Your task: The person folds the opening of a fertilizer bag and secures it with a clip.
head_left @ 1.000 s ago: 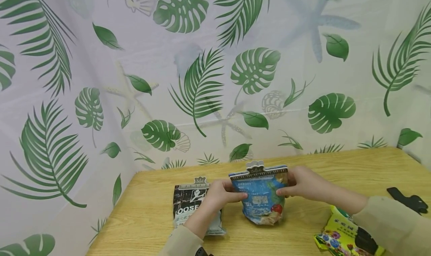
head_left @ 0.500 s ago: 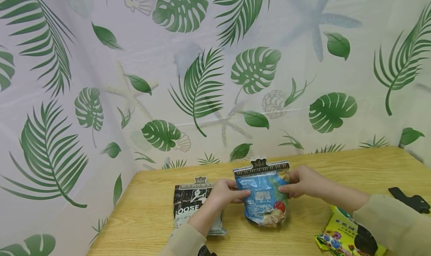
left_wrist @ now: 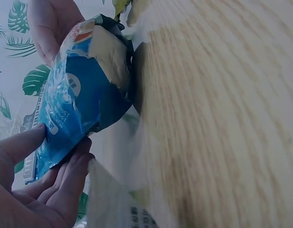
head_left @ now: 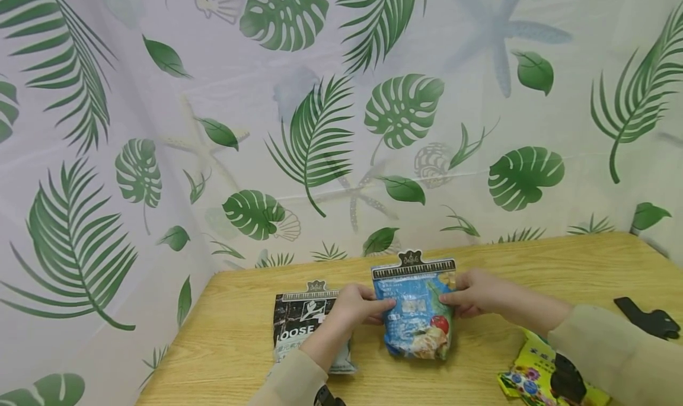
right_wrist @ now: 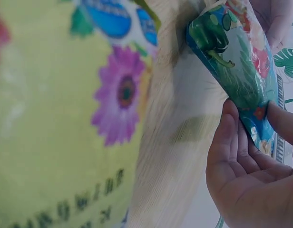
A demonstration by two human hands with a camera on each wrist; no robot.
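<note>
A blue printed bag [head_left: 411, 317], its top closed by a clip with a piano-key pattern [head_left: 413, 268], stands upright between both hands. The left hand [head_left: 354, 311] pinches its left side, thumb on the front and fingers behind. On the other side the right hand [head_left: 475, 293] pinches the bag the same way. In the left wrist view the bag's crumpled bottom [left_wrist: 108, 71] is close to the tabletop. Vegetable pictures cover the bag's side [right_wrist: 241, 71] in the right wrist view.
A black-and-white bag [head_left: 301, 329] with a similar clip lies left, partly behind the left forearm. A yellow flower-printed bag [head_left: 533, 370] lies front right, partly under the right sleeve. A flat black object [head_left: 648, 320] rests at the far right of the wooden table [head_left: 213, 347]. Leaf-patterned cloth [head_left: 320, 157] hangs behind.
The blue bag, held by both hands, has tilted and shifted slightly right, then settled more upright a little lower. Both hands keep their hold on its sides.
</note>
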